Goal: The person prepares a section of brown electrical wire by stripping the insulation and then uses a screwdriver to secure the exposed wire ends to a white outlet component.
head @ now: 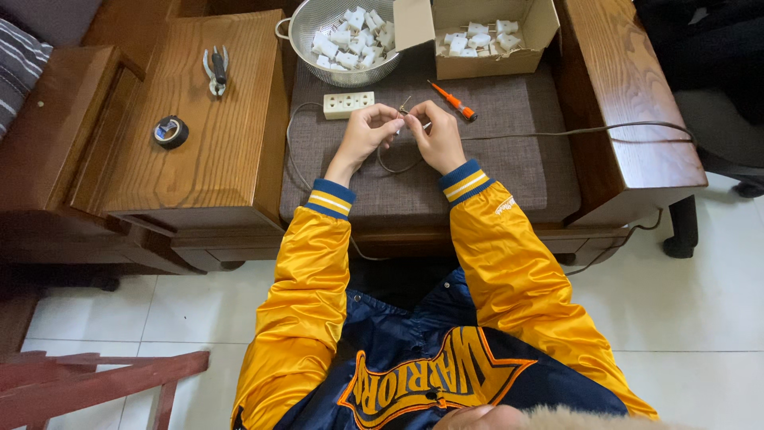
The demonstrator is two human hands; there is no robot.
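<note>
I see my left hand and right hand pinching the cable end between their fingertips. An orange screwdriver lies just beside the right.

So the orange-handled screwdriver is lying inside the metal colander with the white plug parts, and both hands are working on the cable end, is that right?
Not quite. The head view shows the orange-handled screwdriver lying on the grey-brown seat cushion, beside the right hand, not inside the metal colander. The colander holds only the white plug parts. Both hands, left hand included, are on the cable end.
</note>
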